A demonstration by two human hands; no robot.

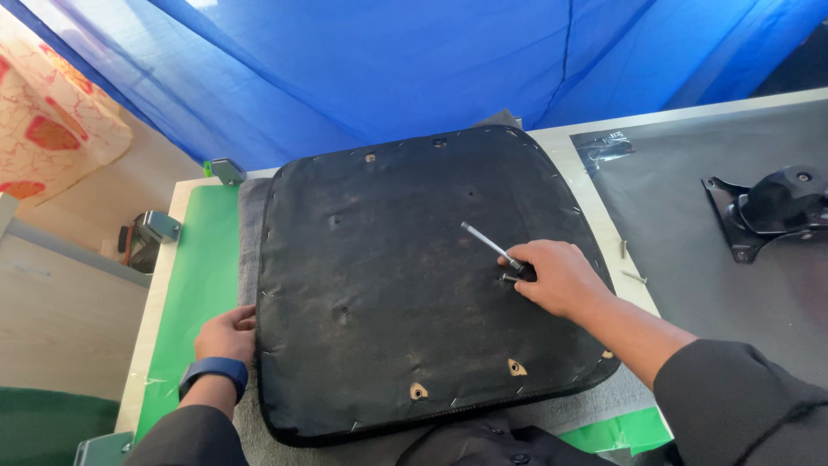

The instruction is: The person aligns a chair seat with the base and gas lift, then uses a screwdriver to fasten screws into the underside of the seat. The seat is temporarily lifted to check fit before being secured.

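A black upholstered seat pad [379, 285] lies underside up on the table, its fabric stapled around the edge. My right hand [556, 276] rests on its right part and grips a slim metal hex key [488, 242], with a bolt [509, 278] at the fingertips against the pad. My left hand [226, 335] presses on the pad's left edge; a blue band sits on that wrist. Two small holes with tan rims [516, 368] show near the pad's front edge.
A green mat [203, 276] and a grey cloth lie under the pad. To the right, a black metal bracket [776, 207] sits on a dark sheet, with loose screws [634, 276] and a clear plastic bag [604, 147] nearby. Blue tarp hangs behind.
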